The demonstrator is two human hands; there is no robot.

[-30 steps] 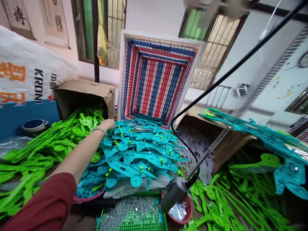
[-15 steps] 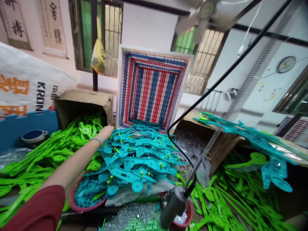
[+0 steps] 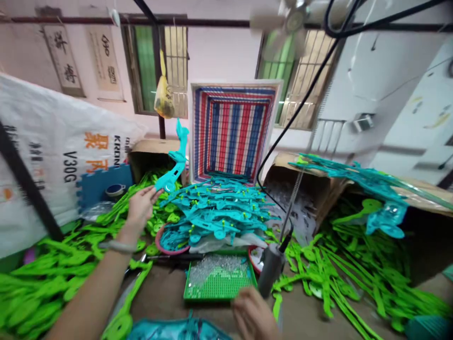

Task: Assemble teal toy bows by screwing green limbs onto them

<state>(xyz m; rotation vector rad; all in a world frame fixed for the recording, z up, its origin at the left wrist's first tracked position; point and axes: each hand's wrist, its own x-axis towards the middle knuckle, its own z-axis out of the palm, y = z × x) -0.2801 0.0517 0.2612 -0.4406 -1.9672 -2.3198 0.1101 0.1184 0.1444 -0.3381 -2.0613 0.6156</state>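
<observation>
My left hand [image 3: 140,208] is closed on the lower end of a long turquoise plastic part [image 3: 177,163], which it holds upright, left of a heap of similar turquoise parts [image 3: 219,212]. Low in the view is my right hand [image 3: 254,311], slightly blurred with its fingers curled together; whatever may be in them is hidden. It is at the near right corner of a green tray [image 3: 208,296] of small silvery pieces. Another turquoise piece [image 3: 173,329] lies at the bottom edge, partly cut off. A grey cylindrical tool [image 3: 271,269] hangs from a spring right of the tray.
Bright green plastic parts [image 3: 71,259] are piled at the left, and more green parts [image 3: 332,278] at the right. A pink bowl [image 3: 161,246] holds small turquoise bits. Behind stand a striped lined box [image 3: 193,132] and open cardboard boxes. A black cable [image 3: 300,113] crosses the view.
My left hand has come back from the far side of the turquoise heap, now with one turquoise part lifted in it. My right hand has come into view, and the view has shifted.
</observation>
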